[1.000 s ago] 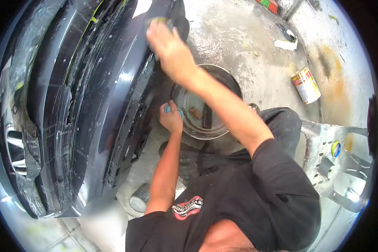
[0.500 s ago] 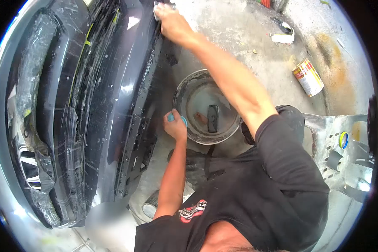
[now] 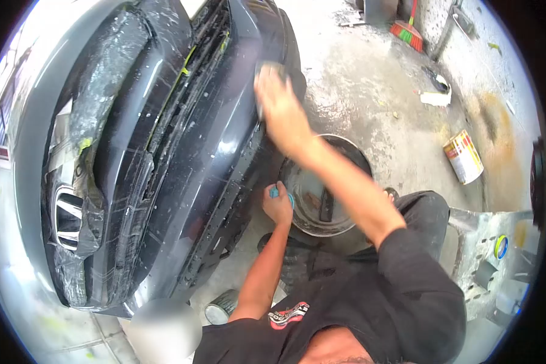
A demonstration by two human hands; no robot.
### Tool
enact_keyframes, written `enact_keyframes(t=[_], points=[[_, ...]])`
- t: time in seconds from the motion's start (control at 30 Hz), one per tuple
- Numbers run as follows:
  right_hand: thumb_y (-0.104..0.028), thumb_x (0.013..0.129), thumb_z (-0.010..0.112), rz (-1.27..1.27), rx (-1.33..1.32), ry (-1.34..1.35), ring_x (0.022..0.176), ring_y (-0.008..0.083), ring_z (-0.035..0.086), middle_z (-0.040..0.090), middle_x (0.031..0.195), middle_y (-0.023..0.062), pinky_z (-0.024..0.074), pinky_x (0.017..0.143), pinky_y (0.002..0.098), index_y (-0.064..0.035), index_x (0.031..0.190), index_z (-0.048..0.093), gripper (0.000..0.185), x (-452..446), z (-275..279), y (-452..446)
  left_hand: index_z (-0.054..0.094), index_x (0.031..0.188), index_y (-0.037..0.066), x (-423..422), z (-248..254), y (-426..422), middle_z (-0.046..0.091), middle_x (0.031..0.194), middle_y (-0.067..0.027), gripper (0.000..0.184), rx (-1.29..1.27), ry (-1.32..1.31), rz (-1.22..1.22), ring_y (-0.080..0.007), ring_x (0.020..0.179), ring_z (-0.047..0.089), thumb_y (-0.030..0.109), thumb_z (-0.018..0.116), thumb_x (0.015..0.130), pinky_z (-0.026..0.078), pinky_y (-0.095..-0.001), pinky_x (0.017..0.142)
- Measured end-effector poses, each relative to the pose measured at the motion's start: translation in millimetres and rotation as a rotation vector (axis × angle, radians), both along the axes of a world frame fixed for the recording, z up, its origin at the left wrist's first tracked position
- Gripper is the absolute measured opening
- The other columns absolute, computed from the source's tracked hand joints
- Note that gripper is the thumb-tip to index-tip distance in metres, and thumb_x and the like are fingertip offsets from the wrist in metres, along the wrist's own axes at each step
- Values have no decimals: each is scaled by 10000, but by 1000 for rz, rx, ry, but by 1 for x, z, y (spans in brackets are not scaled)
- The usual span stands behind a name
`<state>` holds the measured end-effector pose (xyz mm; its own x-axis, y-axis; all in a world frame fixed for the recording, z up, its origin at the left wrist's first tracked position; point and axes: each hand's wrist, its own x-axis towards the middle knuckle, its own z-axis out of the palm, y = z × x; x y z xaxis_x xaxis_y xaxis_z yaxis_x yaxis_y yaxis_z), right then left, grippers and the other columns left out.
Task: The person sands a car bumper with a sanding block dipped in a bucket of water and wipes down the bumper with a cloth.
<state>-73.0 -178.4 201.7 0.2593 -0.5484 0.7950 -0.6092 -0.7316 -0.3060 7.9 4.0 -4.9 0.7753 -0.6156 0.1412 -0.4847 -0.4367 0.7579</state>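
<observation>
A wet dark grey car bumper (image 3: 224, 148) fills the left side, with plastic film and a badge along its far face. My right hand (image 3: 280, 106) is pressed on the bumper's upper edge, closed over a thin greyish pad (image 3: 270, 70); motion blurs it and I cannot tell its exact kind. Lower down, my left hand (image 3: 277, 206) is closed around a light-blue object (image 3: 275, 192), mostly hidden by the fingers, between the bumper and a round bucket (image 3: 370, 167). Inside the bucket are cloudy water and a dark rectangular block (image 3: 326, 205).
On the floor at right lies a tilted paint can (image 3: 464, 158). Behind it are a white-and-black item (image 3: 435, 94) and a broom (image 3: 407, 35). A perforated panel with a tape roll (image 3: 500, 247) stands at lower right. Another can (image 3: 219, 308) is beside my left arm.
My view has shifted, so the bumper and bucket sit further right and lower. My right hand has come back along the bumper toward me; my left hand still grips the blue object.
</observation>
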Motion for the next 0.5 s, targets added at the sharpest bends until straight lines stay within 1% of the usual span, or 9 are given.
enact_keyframes(t=[0.1,0.13,0.17,0.23,0.33,0.37,0.4,0.47,0.5], points=[[-52,951,536,259,68,-14,1519,407,409,447,1600,270,339,1219,597,56,1509,477,571,1,-23,74,734,1007,6,0,-2,2,754,968,-214,352,-159,-11,-84,-401,913,716,350,731,933,530,-483,833],[-63,955,529,249,-38,25,1508,404,429,466,1588,267,350,1212,594,51,1488,504,546,-7,-18,57,736,1015,14,-4,14,1,751,986,-211,347,-4,60,-11,-398,937,715,351,727,934,529,-487,843],[-6,926,531,260,2,-19,1502,420,430,486,1571,269,346,1213,605,51,1483,507,560,-11,-12,38,737,1019,16,-3,14,0,751,990,-209,349,-15,40,-4,-397,939,714,354,726,935,530,-487,845],[51,887,536,114,137,-72,1491,449,427,470,1573,287,333,1212,632,51,1486,499,599,-14,8,-16,737,1028,19,-5,12,2,750,998,-205,353,-25,10,5,-396,944,714,360,722,936,530,-487,848],[102,853,525,46,125,-154,1481,476,422,456,1574,301,321,1210,661,48,1499,482,650,5,9,-8,738,1052,31,-3,5,1,753,1013,-190,360,-3,16,9,-389,943,713,373,715,943,535,-482,846],[78,881,520,120,142,-162,1487,477,417,433,1590,311,305,1215,666,48,1513,468,635,9,6,26,738,1056,32,-2,1,0,753,1018,-188,361,18,18,13,-387,943,713,375,715,943,535,-481,847],[35,914,525,180,105,-140,1495,470,414,428,1596,311,318,1214,654,62,1519,456,609,16,-3,58,738,1050,33,10,-38,0,754,1021,-191,361,-33,-268,-92,-387,951,714,376,720,938,537,-478,843],[-38,926,550,288,40,-56,1488,462,430,435,1594,305,366,1192,629,83,1507,458,600,18,-18,99,738,1041,34,21,-65,5,757,1023,-199,365,-53,-406,-149,-389,958,716,382,725,934,539,-476,840],[-47,923,554,323,6,-21,1477,463,444,446,1585,304,390,1177,623,87,1501,462,601,14,-24,104,739,1037,35,15,-46,8,758,1022,-203,367,-23,-255,-105,-393,958,718,387,725,934,539,-477,841]])
